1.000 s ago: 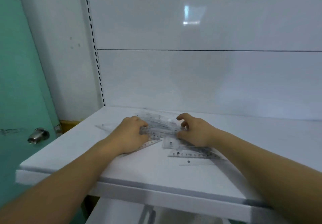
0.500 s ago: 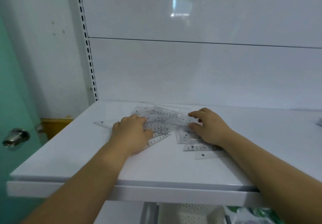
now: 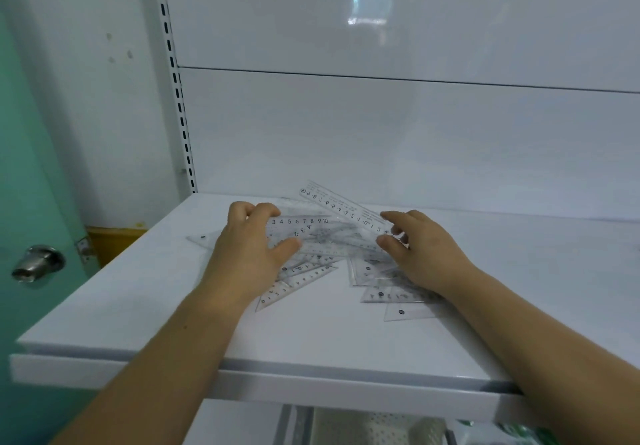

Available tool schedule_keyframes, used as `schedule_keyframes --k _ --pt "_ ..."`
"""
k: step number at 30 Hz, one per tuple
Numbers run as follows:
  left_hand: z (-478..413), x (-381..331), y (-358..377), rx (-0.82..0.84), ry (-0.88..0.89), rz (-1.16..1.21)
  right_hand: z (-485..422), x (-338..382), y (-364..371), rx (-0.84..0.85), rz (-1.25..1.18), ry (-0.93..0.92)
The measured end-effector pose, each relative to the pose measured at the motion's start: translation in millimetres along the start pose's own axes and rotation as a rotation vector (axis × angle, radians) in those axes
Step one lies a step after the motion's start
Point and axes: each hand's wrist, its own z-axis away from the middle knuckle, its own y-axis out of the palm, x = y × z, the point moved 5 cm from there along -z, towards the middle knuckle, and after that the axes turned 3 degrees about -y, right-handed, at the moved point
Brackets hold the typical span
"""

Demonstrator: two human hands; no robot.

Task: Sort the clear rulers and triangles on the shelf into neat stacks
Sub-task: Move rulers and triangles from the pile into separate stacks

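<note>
Newly raised ruler [image 3: 341, 206] is pinched by right hand [image 3: 420, 250] fingers; left hand [image 3: 249, 247] fingers grip the pile [image 3: 301, 275] on the shelf [image 3: 173, 306].

The left hand [image 3: 249, 250] gripped one end of a bundle of clear plastic rulers [image 3: 325, 233]; the right hand [image 3: 422, 254] pinched the other. Clear plastic triangles [image 3: 391, 292] lay scattered beneath on the flat white shelf [image 3: 311, 340].

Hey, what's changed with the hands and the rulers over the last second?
Both hands went from pressing flat on the pile to taking hold. The right hand now pinches the end of a long ruler, whose far end looks raised off the pile. The left hand grips a front ruler by its left end. The loose triangles stayed on the shelf.
</note>
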Motion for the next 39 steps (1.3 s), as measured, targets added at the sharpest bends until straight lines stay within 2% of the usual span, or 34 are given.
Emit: schedule_keyframes --k 5,14,18,24,31,39 --pt "4 -6 -1 -0.007 -0.005 0.020 3 3 -4 -0.016 -0.010 0.009" --pt "3 -15 7 0.131 -0.018 0.031 -1 11 -29 -0.073 0.071 -0.017" --pt "2 -15 8 0.162 0.018 0.081 0 9 -51 -0.050 0.121 -0.020" --pt "-5 -28 12 0.195 0.065 0.143 24 -9 -81 -0.105 0.175 0.035" --pt "2 -83 43 0.314 0.189 0.216 69 -60 -120 -0.163 0.200 0.212" --pt "48 -185 115 0.427 0.307 0.191 133 -141 -195 -0.210 0.219 0.343"
